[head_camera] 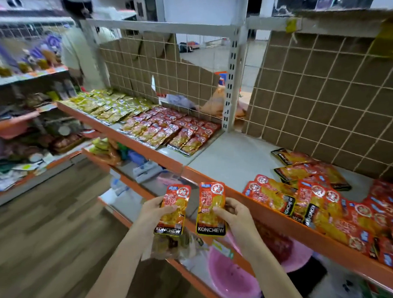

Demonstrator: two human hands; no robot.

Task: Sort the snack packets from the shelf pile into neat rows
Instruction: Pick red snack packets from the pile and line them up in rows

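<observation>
My left hand (pixel 152 211) grips a red and yellow KONCHEW snack packet (pixel 174 210) upright, in front of the shelf's orange edge. Beside it my right hand (pixel 236 215) pinches a second identical packet (pixel 211 208). A loose pile of the same red packets (pixel 344 211) lies on the right part of the shelf. Further left, red packets lie in neat overlapping rows (pixel 174 129), with rows of yellow-green packets (pixel 111 105) beyond them.
A bare grey stretch of shelf (pixel 232 156) lies between the rows and the pile. Wire grid with cardboard backing (pixel 324 92) closes the shelf's rear. Pink plastic basins (pixel 232 277) sit on the lower shelf. A person (pixel 76 50) stands at the far left end.
</observation>
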